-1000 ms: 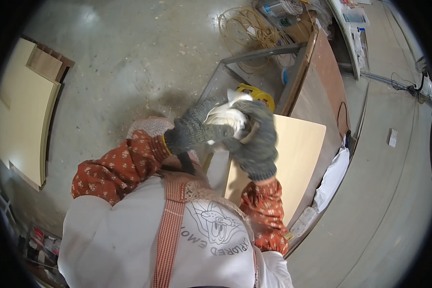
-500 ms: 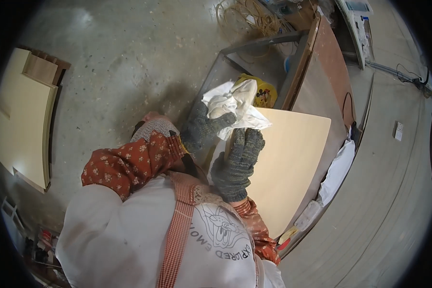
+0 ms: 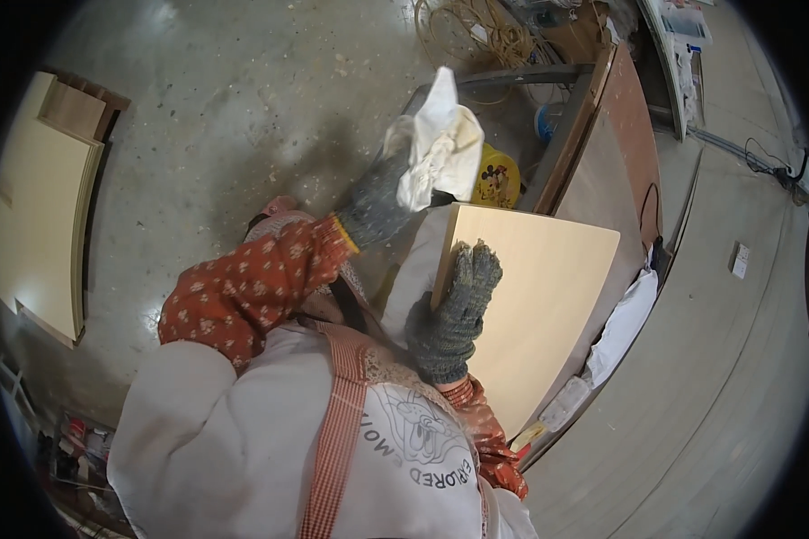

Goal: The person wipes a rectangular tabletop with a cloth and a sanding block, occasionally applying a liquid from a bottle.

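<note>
In the head view my left hand point(image 3: 376, 205), in a dark grey knitted glove, is closed around a crumpled white cloth point(image 3: 448, 148). The cloth hangs above the far left corner of a pale cream board point(image 3: 548, 278). My right hand point(image 3: 460, 314), gloved the same way, lies on the board beside its left edge. Its fingers are stretched out and side by side, with the thumb by the board's edge, partly hidden. Beyond the cloth stands a yellow container point(image 3: 496, 177) with a cartoon print, partly covered by it.
A workbench point(image 3: 602, 144) with a brown wooden edge supports the board. White wrapping point(image 3: 622, 325) lies along its right side. Coiled hose point(image 3: 467, 36) rests on the floor ahead. Stacked cream panels point(image 3: 45, 216) stand at far left. A crate of odds and ends point(image 3: 81, 449) is at lower left.
My left hand has lifted the cloth up and away from the board, uncovering its far left corner. My right hand has stayed on the board, its fingers now free of the cloth.
</note>
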A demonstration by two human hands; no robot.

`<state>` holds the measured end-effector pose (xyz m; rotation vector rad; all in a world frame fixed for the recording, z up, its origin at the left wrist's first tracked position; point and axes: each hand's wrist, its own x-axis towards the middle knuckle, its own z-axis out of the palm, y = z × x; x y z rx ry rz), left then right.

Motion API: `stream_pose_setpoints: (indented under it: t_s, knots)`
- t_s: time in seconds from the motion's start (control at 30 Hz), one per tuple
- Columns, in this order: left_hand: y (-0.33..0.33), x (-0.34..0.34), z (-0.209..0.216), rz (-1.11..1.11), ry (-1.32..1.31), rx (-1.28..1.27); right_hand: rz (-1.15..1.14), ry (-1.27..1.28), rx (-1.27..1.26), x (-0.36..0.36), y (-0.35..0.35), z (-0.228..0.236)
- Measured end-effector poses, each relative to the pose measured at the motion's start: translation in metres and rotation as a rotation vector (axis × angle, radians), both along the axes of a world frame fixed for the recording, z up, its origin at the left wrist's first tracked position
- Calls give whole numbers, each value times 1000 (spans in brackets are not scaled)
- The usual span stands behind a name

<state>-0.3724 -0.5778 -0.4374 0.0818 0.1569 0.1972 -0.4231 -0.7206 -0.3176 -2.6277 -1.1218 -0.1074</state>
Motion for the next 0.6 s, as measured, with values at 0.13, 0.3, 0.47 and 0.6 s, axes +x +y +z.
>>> stream_pose_setpoints:
  t_s: [0.13,0.3,0.47,0.6]
  knots:
    - [-12,-35,24,-80,178,637,-3,-12,1,-2,1,-3]
    - [-15,-31,51,-101,300,549,-50,27,-26,1,-2,-5]
    - [-9,6,33,-131,248,-44,-48,14,-72,-2,-8,-7]
    - [16,6,30,-12,260,282,-71,50,-40,-2,-4,3]
